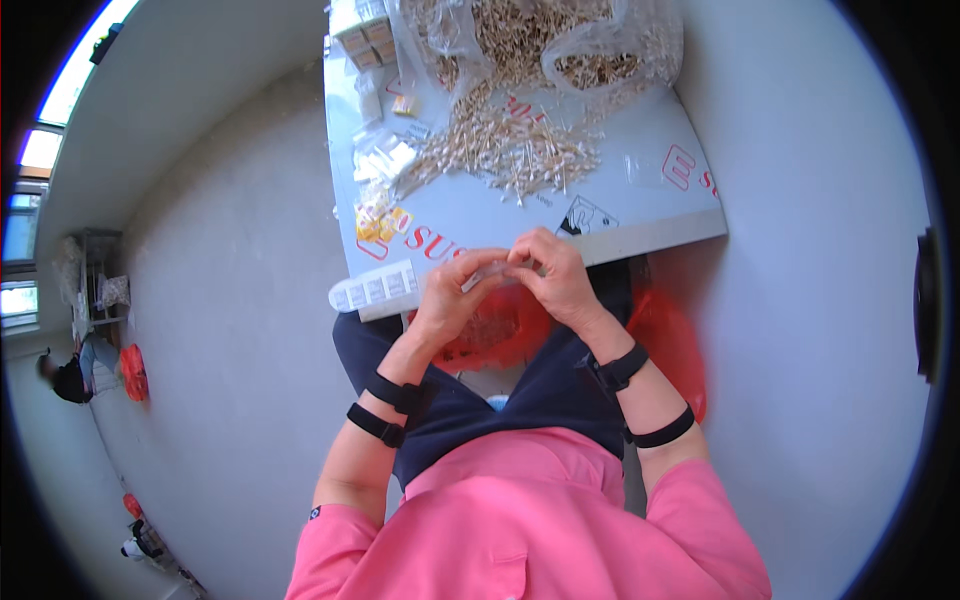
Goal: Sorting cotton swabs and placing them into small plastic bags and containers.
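My left hand [455, 295] and my right hand [556, 281] meet at the table's near edge, fingers closed in a pinch. Between them is a small see-through plastic packet [492, 270], mostly hidden by the fingers; its contents cannot be made out. Beside my left hand, a white strip of stickers [375, 288] lies along the edge. Beyond the hands spreads a loose heap of cotton swabs [520, 150] with wooden sticks. Small yellow-and-white packets [380, 222] sit at the table's left side, with clear plastic sachets [384, 158] just behind them.
Large clear bags full of cotton swabs [535, 40] fill the far end of the table [640, 200]. Small boxes [366, 40] are stacked at the far left. A red plastic bag [490, 330] hangs below the near edge, between my knees. Other people [75, 378] are far off left.
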Action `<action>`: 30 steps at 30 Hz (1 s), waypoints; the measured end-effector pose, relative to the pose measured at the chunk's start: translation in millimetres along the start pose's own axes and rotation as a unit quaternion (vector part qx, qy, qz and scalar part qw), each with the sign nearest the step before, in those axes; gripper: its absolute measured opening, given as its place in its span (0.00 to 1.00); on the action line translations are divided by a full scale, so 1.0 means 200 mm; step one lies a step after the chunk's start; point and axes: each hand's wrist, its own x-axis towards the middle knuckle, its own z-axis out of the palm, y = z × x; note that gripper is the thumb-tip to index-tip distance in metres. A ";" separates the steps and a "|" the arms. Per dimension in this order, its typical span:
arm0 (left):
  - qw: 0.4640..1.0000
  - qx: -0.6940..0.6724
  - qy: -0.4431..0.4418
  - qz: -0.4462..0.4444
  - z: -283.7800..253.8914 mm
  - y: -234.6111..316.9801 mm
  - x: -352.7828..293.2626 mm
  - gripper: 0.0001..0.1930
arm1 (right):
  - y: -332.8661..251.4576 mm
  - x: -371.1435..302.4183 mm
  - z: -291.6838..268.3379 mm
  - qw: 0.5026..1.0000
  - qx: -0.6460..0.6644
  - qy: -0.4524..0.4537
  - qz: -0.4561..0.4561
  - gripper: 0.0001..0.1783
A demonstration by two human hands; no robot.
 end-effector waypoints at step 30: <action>0.990 -0.086 0.042 -0.104 0.02 -0.30 0.23 0.05 | 0.29 0.08 0.11 0.972 0.125 0.102 0.174 0.11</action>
